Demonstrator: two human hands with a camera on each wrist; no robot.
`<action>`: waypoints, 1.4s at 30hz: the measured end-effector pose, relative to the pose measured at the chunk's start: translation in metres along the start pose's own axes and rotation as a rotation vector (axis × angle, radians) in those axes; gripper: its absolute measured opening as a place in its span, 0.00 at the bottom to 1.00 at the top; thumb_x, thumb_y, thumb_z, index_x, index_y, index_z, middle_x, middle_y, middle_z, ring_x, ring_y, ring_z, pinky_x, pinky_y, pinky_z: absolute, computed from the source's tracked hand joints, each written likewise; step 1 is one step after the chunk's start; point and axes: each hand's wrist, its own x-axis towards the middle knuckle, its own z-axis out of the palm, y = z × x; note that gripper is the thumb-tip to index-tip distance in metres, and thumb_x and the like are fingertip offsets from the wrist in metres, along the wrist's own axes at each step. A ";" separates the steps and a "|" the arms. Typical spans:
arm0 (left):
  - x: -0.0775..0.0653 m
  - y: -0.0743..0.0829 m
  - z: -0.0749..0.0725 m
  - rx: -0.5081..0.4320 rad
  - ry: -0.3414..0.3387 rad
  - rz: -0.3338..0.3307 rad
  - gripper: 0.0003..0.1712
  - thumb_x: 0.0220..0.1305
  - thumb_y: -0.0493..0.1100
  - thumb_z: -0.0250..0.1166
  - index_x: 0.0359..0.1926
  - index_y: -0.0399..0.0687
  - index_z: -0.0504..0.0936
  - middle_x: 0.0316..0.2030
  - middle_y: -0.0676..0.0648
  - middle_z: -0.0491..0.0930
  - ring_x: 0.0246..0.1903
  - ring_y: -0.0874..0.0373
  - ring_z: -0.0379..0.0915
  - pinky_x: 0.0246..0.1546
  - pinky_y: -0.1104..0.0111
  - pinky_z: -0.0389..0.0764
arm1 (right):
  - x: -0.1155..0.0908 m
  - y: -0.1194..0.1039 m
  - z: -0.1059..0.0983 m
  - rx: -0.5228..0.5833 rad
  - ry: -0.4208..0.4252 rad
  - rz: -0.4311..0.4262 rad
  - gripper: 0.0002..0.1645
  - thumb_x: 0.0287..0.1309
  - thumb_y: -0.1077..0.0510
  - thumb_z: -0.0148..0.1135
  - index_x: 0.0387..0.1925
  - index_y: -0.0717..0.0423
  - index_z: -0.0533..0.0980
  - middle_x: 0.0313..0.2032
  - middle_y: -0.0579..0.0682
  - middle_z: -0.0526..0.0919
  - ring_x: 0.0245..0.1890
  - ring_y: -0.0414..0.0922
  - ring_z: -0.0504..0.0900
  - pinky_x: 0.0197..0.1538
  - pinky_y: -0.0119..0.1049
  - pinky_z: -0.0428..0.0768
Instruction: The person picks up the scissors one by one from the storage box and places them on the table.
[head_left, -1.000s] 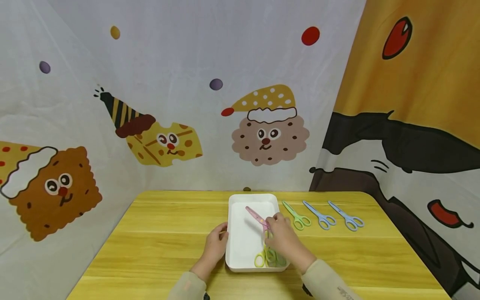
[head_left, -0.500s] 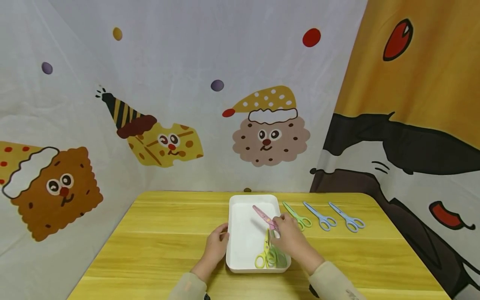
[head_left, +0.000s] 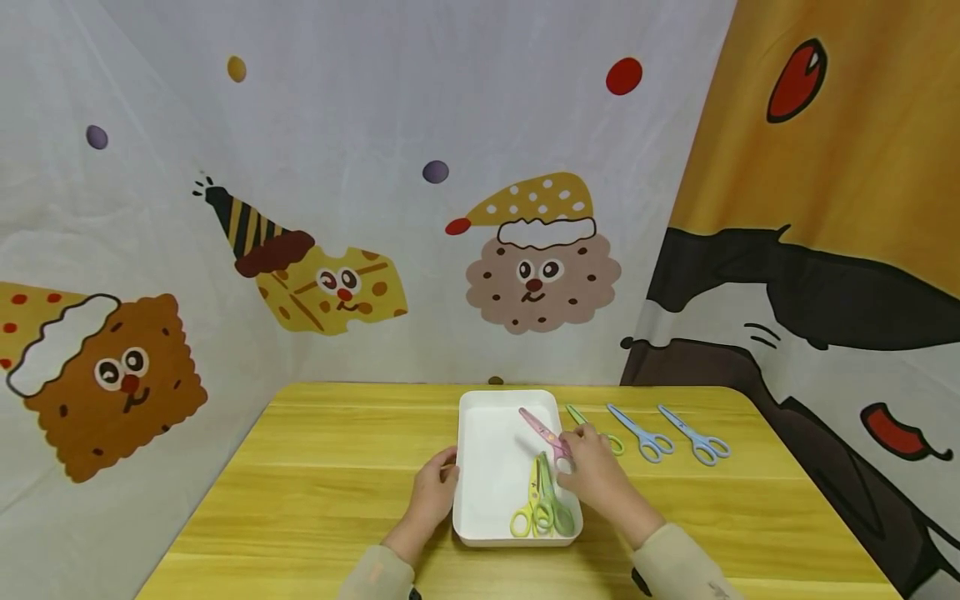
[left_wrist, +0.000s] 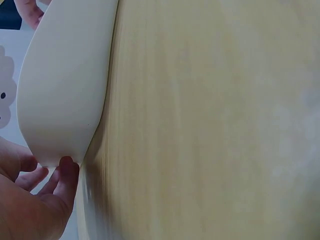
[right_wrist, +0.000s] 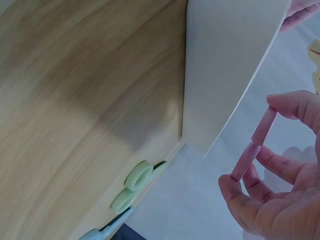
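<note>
My right hand [head_left: 595,469] pinches the handles of pink scissors [head_left: 542,427] above the tray's right side. In the right wrist view, the pink handle loops [right_wrist: 264,127] sit between thumb and fingers. My left hand [head_left: 433,487] holds the left wall of the white tray [head_left: 480,500]; the left wrist view shows its curled fingers [left_wrist: 66,172] against the tray's outer wall. Inside the tray, yellow scissors [head_left: 521,522] and green scissors [head_left: 553,500] lie together at the near right, partly overlapping.
On the wooden table [head_left: 337,467], right of the tray, lie green scissors [head_left: 617,444], partly behind my right hand, and two blue scissors [head_left: 643,433], [head_left: 693,435] in a row. A printed cloth [head_left: 337,125] hangs behind the table.
My right hand has moved right with the pink scissors, uncovering more of the scissors in the tray and covering part of the green ones on the table. The left hand stays at the tray.
</note>
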 end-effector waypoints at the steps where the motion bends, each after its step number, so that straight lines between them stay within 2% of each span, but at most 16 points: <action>1: 0.000 0.000 0.000 -0.001 0.001 -0.001 0.20 0.65 0.31 0.55 0.58 0.30 0.72 0.51 0.33 0.77 0.47 0.43 0.78 0.45 0.60 0.83 | 0.000 0.001 -0.001 -0.003 0.001 0.000 0.35 0.38 0.58 0.74 0.53 0.63 0.75 0.50 0.60 0.72 0.43 0.54 0.70 0.39 0.43 0.79; 8: 0.000 0.001 0.000 -0.002 0.004 -0.004 0.20 0.65 0.31 0.55 0.58 0.30 0.72 0.51 0.32 0.77 0.47 0.42 0.78 0.45 0.60 0.83 | 0.000 0.009 -0.009 -0.002 0.006 0.034 0.35 0.38 0.59 0.72 0.53 0.61 0.75 0.50 0.59 0.72 0.46 0.57 0.69 0.38 0.45 0.78; 16: 0.001 0.000 -0.001 0.005 -0.001 -0.008 0.20 0.65 0.31 0.55 0.58 0.31 0.72 0.51 0.33 0.77 0.47 0.43 0.78 0.45 0.60 0.83 | -0.001 0.017 -0.011 -0.016 0.033 0.021 0.32 0.41 0.57 0.72 0.52 0.62 0.76 0.51 0.61 0.72 0.48 0.60 0.70 0.41 0.47 0.79; 25: -0.001 0.003 -0.002 -0.002 -0.006 -0.019 0.20 0.65 0.31 0.55 0.58 0.31 0.72 0.52 0.33 0.77 0.48 0.43 0.77 0.46 0.60 0.83 | -0.005 0.032 -0.014 -0.015 0.069 -0.012 0.31 0.40 0.57 0.70 0.50 0.63 0.77 0.48 0.62 0.73 0.45 0.61 0.70 0.39 0.49 0.77; 31: 0.000 0.002 -0.001 0.005 -0.001 -0.004 0.21 0.65 0.30 0.55 0.58 0.30 0.72 0.51 0.33 0.77 0.47 0.43 0.78 0.45 0.61 0.83 | -0.007 0.040 -0.017 -0.041 0.075 -0.041 0.27 0.41 0.56 0.70 0.46 0.61 0.78 0.45 0.63 0.75 0.43 0.60 0.73 0.38 0.49 0.76; 36: -0.001 0.003 -0.002 0.008 -0.010 -0.018 0.21 0.65 0.31 0.55 0.59 0.31 0.72 0.53 0.33 0.76 0.48 0.43 0.77 0.46 0.60 0.83 | -0.010 0.046 -0.020 -0.047 0.074 -0.038 0.23 0.41 0.56 0.70 0.42 0.60 0.78 0.45 0.63 0.75 0.39 0.59 0.73 0.37 0.49 0.76; 42: -0.002 0.004 -0.002 0.013 -0.012 -0.029 0.21 0.65 0.31 0.55 0.59 0.32 0.72 0.53 0.34 0.76 0.48 0.43 0.77 0.45 0.60 0.83 | -0.015 0.055 -0.021 -0.068 0.073 -0.020 0.27 0.40 0.56 0.71 0.46 0.64 0.78 0.47 0.65 0.74 0.39 0.61 0.73 0.39 0.52 0.77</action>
